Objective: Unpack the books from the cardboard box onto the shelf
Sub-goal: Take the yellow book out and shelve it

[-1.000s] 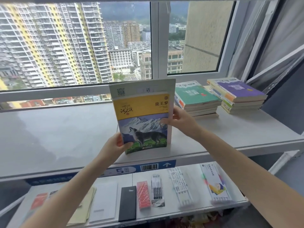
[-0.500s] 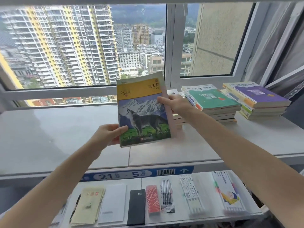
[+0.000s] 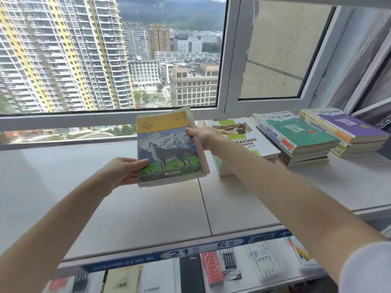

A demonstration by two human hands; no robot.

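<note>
Both hands hold a small stack of books topped by the wolf book (image 3: 169, 149), which has a yellow band and a grey wolf on its cover. The stack hangs tilted a little above the grey shelf (image 3: 127, 208). My left hand (image 3: 124, 170) grips its lower left corner. My right hand (image 3: 201, 136) grips its right edge. Just to the right lies a low white and green book stack (image 3: 245, 140) on the shelf. The cardboard box is out of view.
Further right stand a green-topped book stack (image 3: 300, 134) and a purple-topped book stack (image 3: 347, 127). A window frame (image 3: 105, 117) runs behind the shelf. A lower shelf (image 3: 211, 271) holds stationery packs. A blue label strip (image 3: 169, 252) edges the upper shelf.
The wolf book has tipped from upright to nearly flat and moved forward and right toward the white and green stack. Both hands kept their grip. The camera swung left and closer.
</note>
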